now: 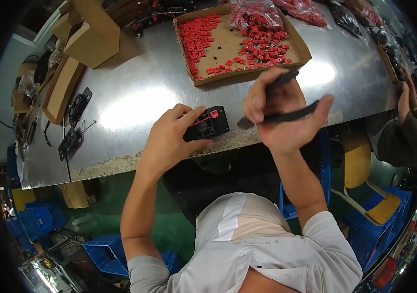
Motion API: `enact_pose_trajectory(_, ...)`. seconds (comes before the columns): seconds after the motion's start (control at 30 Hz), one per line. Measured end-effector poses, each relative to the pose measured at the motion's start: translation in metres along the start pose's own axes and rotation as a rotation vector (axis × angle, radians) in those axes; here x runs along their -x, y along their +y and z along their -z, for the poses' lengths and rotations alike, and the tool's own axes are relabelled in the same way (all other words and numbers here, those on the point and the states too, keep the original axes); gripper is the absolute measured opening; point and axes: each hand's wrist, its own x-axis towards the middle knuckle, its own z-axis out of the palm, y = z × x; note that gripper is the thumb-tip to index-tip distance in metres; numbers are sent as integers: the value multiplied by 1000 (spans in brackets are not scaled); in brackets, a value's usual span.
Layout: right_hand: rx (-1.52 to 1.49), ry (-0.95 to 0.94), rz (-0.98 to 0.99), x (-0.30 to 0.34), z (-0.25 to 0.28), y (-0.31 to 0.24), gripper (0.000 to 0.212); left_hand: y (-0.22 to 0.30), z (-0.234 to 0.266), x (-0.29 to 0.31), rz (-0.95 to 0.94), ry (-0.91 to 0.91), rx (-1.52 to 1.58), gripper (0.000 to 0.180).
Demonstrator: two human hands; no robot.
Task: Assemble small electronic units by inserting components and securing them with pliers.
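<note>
My left hand (172, 134) lies over a small black fan on a flat plate (222, 122), thumb and fingers gripping it by its edges near the table's front edge. A red square connector (214, 114) sits on the plate's top, and a red wire runs from it toward the fan. In my right hand (286, 122), palm up, is a pair of black-handled pliers (291, 115). Their handles are spread apart, and the dark blurred jaws point left toward the plate without touching it.
A shallow cardboard tray (247, 75) of red connectors stands beyond my hands, with a plastic bag (257, 14) in it. More black fan plates (77, 105) lie at left beside cardboard boxes (93, 44). Another person's arm (405, 100) rests at the far right, near a yellow chair (357, 161).
</note>
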Motion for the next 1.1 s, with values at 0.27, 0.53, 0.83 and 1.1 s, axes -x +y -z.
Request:
enact_pose_trajectory(0.27,184,-33,-9,-37,-11,37,96,12,-17,11,92,96,-26,59)
enact_pose_trajectory(0.53,317,12,-3,-35,-16,43,97,17,-19,12,146,113,-28,64)
enact_pose_trajectory(0.83,371,17,8,-32,-15,44,97,15,-22,13,99,122,-37,60)
enact_pose_trajectory(1.1,436,124,-21,-35,-24,52,96,12,-16,9,98,87,-24,60)
